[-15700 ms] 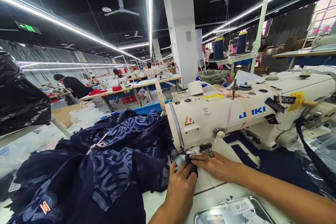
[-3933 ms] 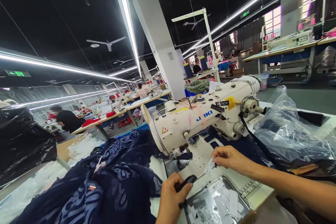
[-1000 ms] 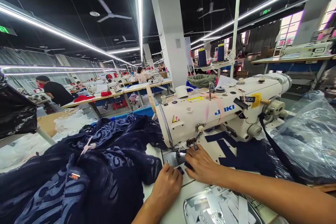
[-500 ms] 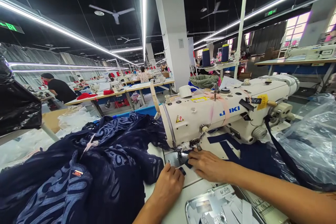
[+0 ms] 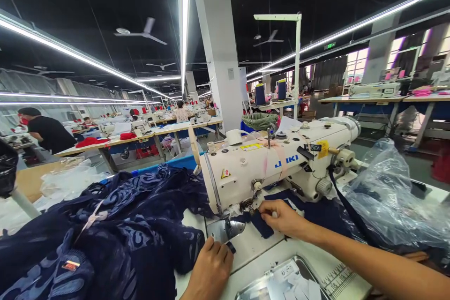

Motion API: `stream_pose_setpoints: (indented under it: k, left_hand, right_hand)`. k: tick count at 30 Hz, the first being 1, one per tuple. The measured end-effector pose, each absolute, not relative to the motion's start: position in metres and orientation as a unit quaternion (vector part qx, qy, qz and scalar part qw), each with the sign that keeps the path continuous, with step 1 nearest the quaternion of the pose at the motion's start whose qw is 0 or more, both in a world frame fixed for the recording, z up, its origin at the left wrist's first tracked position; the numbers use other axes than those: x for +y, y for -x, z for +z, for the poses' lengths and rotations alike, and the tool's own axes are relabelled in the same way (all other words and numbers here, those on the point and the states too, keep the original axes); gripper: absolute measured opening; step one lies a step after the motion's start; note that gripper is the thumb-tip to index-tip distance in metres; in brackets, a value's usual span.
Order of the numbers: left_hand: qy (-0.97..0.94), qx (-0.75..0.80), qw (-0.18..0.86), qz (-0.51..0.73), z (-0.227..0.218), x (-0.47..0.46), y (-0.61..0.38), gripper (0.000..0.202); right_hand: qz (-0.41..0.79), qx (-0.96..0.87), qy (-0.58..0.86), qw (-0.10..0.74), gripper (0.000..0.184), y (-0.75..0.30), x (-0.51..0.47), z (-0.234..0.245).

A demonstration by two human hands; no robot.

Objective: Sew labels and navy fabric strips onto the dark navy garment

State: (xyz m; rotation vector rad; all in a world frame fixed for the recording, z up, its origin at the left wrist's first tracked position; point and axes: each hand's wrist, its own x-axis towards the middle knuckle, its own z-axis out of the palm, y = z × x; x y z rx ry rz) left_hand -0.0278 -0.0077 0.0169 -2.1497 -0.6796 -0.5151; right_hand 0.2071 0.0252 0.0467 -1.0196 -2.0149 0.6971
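Observation:
A white Juki sewing machine (image 5: pixel 281 164) stands on the table in front of me. My right hand (image 5: pixel 283 218) is just right of the presser foot (image 5: pixel 227 225), its fingers pinched on a small navy fabric piece (image 5: pixel 262 225) that lies under the machine's head. My left hand (image 5: pixel 211 269) rests nearer the front edge, fingers curled, with a small dark piece (image 5: pixel 230 247) at its fingertips. A heap of navy patterned garments (image 5: pixel 116 225) lies left of the machine, touching my left hand.
A metal tray (image 5: pixel 253 290) with several white labels sits at the front edge. A crumpled clear plastic bag (image 5: pixel 393 197) lies to the right over dark cloth. Other sewing tables and people at work fill the hall behind; a white pillar (image 5: pixel 218 47) rises beyond the machine.
My left hand has drawn back from the needle toward the front edge. My right hand has shifted slightly right and now pinches the navy piece instead of pressing it flat.

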Motion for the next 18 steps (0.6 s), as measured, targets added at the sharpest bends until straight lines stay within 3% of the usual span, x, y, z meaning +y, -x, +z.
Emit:
stream_pose_setpoints:
  k: [3,6,8,10,13,16,18]
  left_hand:
    - [0.844,-0.247,0.410,-0.242,0.015,-0.001,0.030,0.031]
    - [0.841,-0.227,0.413,-0.265,0.014,0.005,0.030,0.032]
    - [0.839,-0.224,0.414,-0.273,0.015,0.006,0.030,0.032]
    - [0.837,-0.225,0.414,-0.279,0.017,0.006,0.030,0.032]
    - [0.838,-0.222,0.410,-0.283,0.020,0.005,0.028,0.031]
    - [0.843,-0.223,0.401,-0.282,0.021,0.003,0.027,0.031]
    - [0.844,-0.228,0.394,-0.284,0.020,0.003,0.027,0.031]
  right_hand:
    - [0.407,-0.734,0.403,0.365,0.010,-0.216,0.017,0.054]
    - [0.397,-0.737,0.423,0.349,0.010,-0.227,0.003,0.065]
    - [0.270,-0.791,0.436,0.334,0.012,-0.236,-0.007,0.074]
    - [0.060,-0.843,0.447,0.292,0.015,-0.248,-0.017,0.082]
    - [-0.175,-0.848,0.475,0.155,0.017,-0.264,-0.026,0.088]
    - [-0.194,-0.844,0.498,0.046,0.011,-0.270,-0.025,0.088]
    - [-0.185,-0.840,0.509,0.036,0.007,-0.268,-0.016,0.085]
